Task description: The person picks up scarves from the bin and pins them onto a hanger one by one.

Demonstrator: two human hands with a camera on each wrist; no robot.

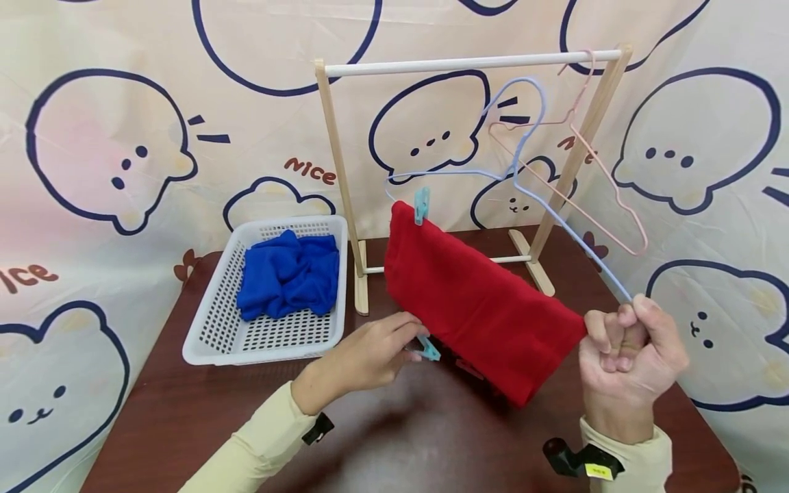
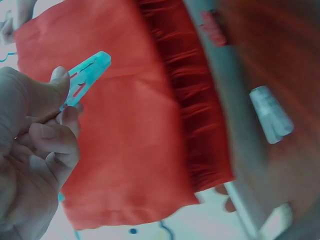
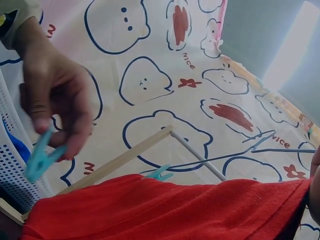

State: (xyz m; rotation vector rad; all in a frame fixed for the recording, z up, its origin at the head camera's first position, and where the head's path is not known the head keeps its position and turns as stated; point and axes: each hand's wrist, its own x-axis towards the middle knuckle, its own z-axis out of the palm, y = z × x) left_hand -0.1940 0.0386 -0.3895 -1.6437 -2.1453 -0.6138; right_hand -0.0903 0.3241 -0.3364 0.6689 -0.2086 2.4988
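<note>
My left hand (image 1: 366, 350) pinches a teal clothespin (image 1: 429, 348) between thumb and fingers, just in front of a red cloth (image 1: 474, 294). The cloth hangs folded along the lower bar of a blue hanger (image 1: 573, 236), with a gathered edge (image 2: 175, 95) showing in the left wrist view. Another teal clothespin (image 1: 422, 205) is clipped on its upper left corner. My right hand (image 1: 635, 349) holds the hanger's right end together with the cloth's right corner. The hanger is tilted, its right end lower, and its hook points up in front of the rack.
A wooden rack (image 1: 471, 65) stands at the back, with a pink hanger (image 1: 616, 185) on its rail's right end. To its left is a white basket (image 1: 209, 322) holding a blue cloth (image 1: 290, 274). A pale clothespin (image 2: 271, 115) lies on the brown table (image 1: 394, 438).
</note>
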